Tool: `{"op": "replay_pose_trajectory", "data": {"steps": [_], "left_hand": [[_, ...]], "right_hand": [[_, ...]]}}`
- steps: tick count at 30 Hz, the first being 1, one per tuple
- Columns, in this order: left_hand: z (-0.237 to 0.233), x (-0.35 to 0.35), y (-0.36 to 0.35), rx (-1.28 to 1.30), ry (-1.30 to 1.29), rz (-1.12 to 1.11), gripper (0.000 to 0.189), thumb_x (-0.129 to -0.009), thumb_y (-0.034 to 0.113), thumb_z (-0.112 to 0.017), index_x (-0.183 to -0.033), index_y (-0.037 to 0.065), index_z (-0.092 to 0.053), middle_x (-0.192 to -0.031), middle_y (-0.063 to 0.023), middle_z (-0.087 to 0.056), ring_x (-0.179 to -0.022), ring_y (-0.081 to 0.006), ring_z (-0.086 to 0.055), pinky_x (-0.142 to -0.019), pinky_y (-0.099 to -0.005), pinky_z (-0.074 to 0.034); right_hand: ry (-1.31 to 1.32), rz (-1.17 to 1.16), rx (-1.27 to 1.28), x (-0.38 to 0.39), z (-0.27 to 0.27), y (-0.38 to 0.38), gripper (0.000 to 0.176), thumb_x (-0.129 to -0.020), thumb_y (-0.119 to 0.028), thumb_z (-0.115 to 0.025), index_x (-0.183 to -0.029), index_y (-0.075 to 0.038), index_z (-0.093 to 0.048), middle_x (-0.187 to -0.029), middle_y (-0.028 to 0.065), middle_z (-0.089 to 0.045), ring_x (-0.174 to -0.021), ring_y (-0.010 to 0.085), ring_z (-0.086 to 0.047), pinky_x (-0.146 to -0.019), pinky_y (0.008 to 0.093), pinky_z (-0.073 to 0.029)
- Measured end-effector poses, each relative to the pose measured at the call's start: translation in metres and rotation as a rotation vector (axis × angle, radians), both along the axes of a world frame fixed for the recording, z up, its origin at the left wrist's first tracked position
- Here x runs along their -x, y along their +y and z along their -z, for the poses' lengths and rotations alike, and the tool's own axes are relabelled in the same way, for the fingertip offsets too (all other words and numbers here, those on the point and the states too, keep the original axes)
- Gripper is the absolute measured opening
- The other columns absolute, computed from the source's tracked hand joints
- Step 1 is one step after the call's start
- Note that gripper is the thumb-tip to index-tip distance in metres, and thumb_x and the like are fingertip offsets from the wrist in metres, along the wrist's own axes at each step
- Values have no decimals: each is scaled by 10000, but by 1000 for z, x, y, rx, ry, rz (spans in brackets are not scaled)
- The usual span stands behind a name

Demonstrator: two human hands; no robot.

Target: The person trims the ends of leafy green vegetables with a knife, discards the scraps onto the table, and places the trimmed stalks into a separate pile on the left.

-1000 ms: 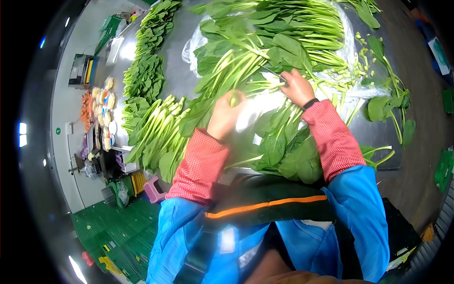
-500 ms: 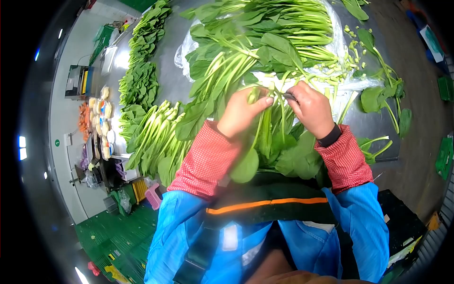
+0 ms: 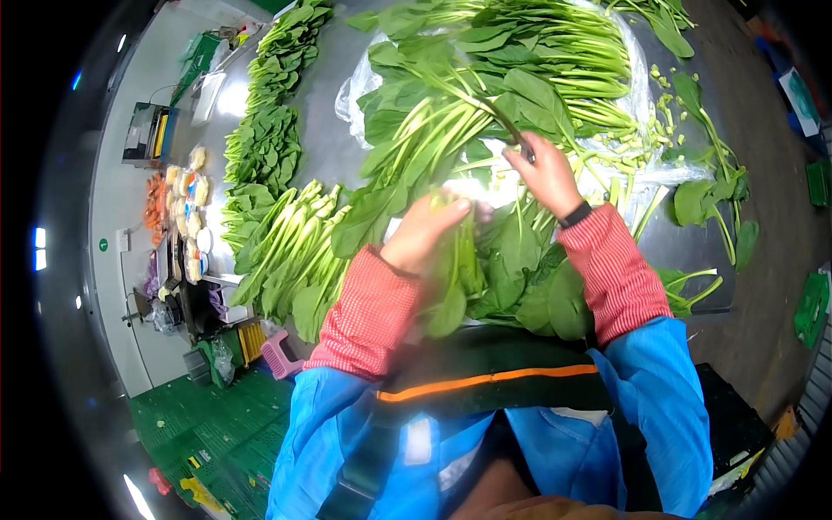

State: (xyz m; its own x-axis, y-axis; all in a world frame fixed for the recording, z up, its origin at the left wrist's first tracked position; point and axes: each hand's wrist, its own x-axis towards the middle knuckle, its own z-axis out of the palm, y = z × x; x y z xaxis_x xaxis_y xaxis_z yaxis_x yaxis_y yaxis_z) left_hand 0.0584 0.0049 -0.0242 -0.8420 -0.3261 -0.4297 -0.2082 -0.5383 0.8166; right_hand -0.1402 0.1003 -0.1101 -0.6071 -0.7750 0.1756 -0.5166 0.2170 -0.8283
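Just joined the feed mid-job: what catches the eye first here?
A big heap of leafy greens covers the metal table at top centre. In front of it the left hand grips a small bunch of greens, while the right hand holds a thin dark tool. Further rows of greens lie to the left.

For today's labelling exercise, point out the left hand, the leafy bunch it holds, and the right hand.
left hand [image 3: 423,232]: head view, back of the hand.
leafy bunch [image 3: 462,262]: head view, leaves just below the gripping fingers.
right hand [image 3: 544,180]: head view, back of the hand.
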Motion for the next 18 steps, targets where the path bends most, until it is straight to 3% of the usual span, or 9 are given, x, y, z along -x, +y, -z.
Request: {"op": "replay_pose_trajectory", "data": {"steps": [2, 6, 7, 11, 12, 14, 15, 18], "left_hand": [[2, -13, -4, -103, 45, -48, 182, -918, 160, -611, -1046, 69, -518, -904, -52, -613, -906, -189, -637, -763, -354, -552], [-1, -25, -11, -68, 70, -138, 199, -891, 120, -632, -1035, 91, -497, -873, -24, -572, -747, -156, -589, -765, -367, -562], [-3, -26, -11, 24, 20, -195, 187, -869, 122, -666, -991, 83, -530, -803, 15, -540, -687, -100, -524, -716, -294, -530], [3, -38, -25, 598, -242, -243, 120, -847, 123, -711, -873, 61, -611, -789, 58, -549, -710, -28, -473, -614, -203, -409], [2, -37, -25, 665, -212, -242, 118, -838, 106, -714, -886, 52, -621, -801, 45, -565, -721, -36, -487, -619, -204, -415], [-5, -27, -22, 804, -144, -236, 128, -821, 73, -719, -912, 33, -640, -826, 21, -595, -744, -51, -516, -628, -206, -428], [-14, -19, -20, 1189, -35, -197, 222, -769, 45, -742, -975, 20, -662, -888, -43, -630, -772, -120, -576, -658, -234, -465], [-41, 11, -4, 1540, 124, -146, 305, -726, 60, -760, -1016, 33, -668, -965, -104, -639, -822, -218, -617, -717, -286, -498]], "right_hand": [[104, 59, 30, 15, 11, -34, 457, -846, -346, -685, -1126, 8, -610, -888, 205, -647, -805, 336, -640, -727, 389, -501], [306, 85, -230, 28, 20, -83, 442, -843, -331, -680, -1130, -3, -600, -908, 225, -645, -843, 383, -634, -718, 437, -501], [327, 49, -203, 29, 23, -85, 383, -845, -296, -671, -1088, -4, -624, -898, 212, -653, -836, 394, -632, -721, 446, -501], [142, 54, 69, 21, 11, -68, 238, -829, -215, -659, -919, 6, -654, -840, 195, -644, -792, 379, -628, -681, 438, -501], [6, 31, 141, 20, 6, -58, 225, -826, -192, -658, -946, -2, -661, -850, 193, -645, -759, 369, -628, -667, 402, -501], [1, 5, 136, 10, -35, -26, 230, -821, -172, -666, -976, -1, -664, -831, 161, -637, -695, 295, -628, -637, 345, -496], [-14, -30, 160, 6, -53, -11, 223, -818, -151, -669, -984, -2, -666, -824, 138, -627, -673, 251, -616, -621, 319, -487], [-25, -115, 226, 0, -92, 28, 209, -793, -70, -687, -991, -3, -673, -792, 71, -601, -634, 137, -572, -588, 258, -461]]}}
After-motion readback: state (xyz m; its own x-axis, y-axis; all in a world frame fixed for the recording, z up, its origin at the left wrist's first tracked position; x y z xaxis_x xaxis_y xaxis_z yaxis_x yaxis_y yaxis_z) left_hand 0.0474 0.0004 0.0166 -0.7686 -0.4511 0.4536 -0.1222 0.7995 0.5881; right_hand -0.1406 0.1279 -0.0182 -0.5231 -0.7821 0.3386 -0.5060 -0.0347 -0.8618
